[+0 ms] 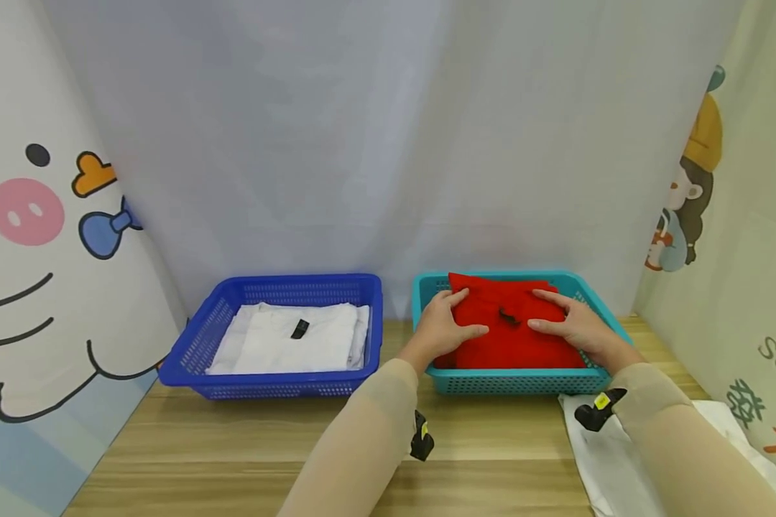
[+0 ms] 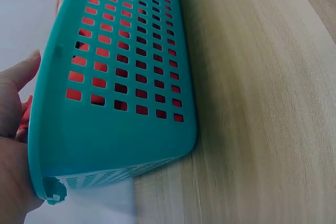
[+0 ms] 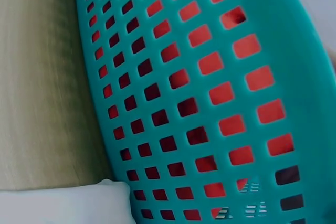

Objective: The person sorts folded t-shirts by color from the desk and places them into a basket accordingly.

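Note:
A folded red garment (image 1: 501, 345) with a small dark tag lies inside a teal basket (image 1: 514, 383). My left hand (image 1: 441, 327) rests on the garment's left part, fingers spread and thumb pointing inward. On the right part lies my right hand (image 1: 582, 329), its fingers extended toward the middle of the cloth. In the left wrist view, the left hand (image 2: 13, 108) shows at the edge beside the teal basket's rim (image 2: 44, 114), with a bit of red cloth next to it. The right wrist view is mostly the basket's perforated wall (image 3: 210, 93), red showing through its holes.
To the left stands a blue basket (image 1: 278, 380) holding folded white garments (image 1: 297, 345), the top one with a black tag. White cloth (image 1: 611, 459) lies on the wooden table (image 1: 491, 445) under the right forearm. A pale curtain (image 1: 388, 143) hangs behind the baskets.

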A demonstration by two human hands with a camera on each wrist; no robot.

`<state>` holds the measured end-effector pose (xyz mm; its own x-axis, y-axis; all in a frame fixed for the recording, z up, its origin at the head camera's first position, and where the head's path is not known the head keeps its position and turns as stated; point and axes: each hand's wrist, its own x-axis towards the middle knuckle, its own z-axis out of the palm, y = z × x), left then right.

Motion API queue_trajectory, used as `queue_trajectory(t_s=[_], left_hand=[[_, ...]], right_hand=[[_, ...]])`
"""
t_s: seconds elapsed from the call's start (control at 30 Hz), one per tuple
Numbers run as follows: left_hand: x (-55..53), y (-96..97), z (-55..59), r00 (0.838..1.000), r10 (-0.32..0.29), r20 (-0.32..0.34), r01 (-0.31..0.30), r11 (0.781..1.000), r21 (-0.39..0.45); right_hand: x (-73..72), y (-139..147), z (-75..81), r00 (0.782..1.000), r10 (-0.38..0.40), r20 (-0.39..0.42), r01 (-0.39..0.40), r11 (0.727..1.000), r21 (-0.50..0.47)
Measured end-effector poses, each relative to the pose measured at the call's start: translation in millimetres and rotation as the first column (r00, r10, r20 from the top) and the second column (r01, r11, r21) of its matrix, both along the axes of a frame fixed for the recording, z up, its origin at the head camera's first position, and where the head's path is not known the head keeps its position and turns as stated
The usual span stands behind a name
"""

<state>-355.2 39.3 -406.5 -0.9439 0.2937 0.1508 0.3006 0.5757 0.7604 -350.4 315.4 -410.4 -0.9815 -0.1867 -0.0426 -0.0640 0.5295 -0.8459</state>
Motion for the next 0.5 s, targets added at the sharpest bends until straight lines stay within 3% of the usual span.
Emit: queue_trajectory(t_s=[0.5], left_hand=[[1.2,1.7,0.7,1.0,-0.021,0.005,0.021,0.997,-0.078]], right_hand=[[1.0,-5.5,-1.2,1.0,0.001,-0.008,0.0,0.988,0.155]])
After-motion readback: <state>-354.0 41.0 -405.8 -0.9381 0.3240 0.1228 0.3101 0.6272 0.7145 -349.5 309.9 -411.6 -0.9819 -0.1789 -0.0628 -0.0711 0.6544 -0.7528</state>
